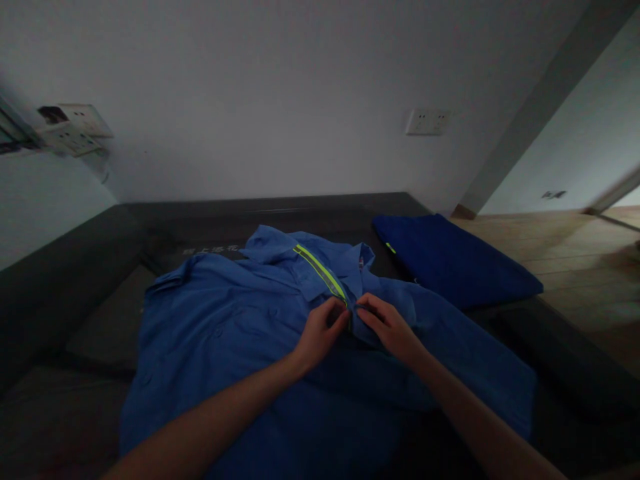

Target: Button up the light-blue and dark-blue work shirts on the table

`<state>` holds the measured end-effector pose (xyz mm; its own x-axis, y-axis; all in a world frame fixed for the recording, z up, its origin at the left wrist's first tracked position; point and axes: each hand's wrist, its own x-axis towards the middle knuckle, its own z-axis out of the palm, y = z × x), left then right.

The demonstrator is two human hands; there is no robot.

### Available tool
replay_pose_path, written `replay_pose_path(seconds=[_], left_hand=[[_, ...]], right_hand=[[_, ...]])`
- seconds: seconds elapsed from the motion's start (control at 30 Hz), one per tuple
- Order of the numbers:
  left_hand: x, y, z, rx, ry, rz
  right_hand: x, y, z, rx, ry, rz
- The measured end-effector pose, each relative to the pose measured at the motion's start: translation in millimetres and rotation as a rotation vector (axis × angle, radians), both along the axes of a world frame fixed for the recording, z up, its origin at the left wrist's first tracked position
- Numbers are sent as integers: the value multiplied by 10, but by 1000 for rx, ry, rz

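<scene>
A blue work jacket [200, 333] with a collar and a yellow-green reflective strip [320, 270] lies spread before me. At the middle of it, just below the strip, my left hand [325, 327] pinches the fabric between thumb and fingers. Close on its right, my right hand [387, 323] also grips the jacket's cloth with bent fingers. A small gap separates the two sets of fingertips. Round buttons show on the left part of the jacket. What exactly sits between the fingertips is too dark and small to make out.
The jacket lies on a dark sofa-like surface [100, 327] with a raised back against a pale wall [260, 100]. Folded dark blue cloth [460, 260] rests to the right. Wall sockets [427, 122] are above, and a wooden floor [560, 247] shows at right.
</scene>
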<state>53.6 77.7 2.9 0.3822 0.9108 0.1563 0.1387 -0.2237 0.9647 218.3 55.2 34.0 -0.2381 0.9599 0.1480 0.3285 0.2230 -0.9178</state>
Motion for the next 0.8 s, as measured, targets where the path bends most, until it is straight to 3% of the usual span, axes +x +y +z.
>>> replay_pose_path(seconds=[0.27, 0.47, 0.7, 0.8], left_hand=[[-22, 3, -17, 54, 45, -38], [-19, 6, -32, 71, 98, -50], [-19, 11, -14, 65, 95, -44], [-15, 2, -16, 92, 74, 21]], right_hand=[[-53, -105, -12, 10, -110, 3], [-21, -72, -47, 90, -245, -97], [60, -20, -49, 129, -221, -81], [45, -30, -30, 149, -227, -101]])
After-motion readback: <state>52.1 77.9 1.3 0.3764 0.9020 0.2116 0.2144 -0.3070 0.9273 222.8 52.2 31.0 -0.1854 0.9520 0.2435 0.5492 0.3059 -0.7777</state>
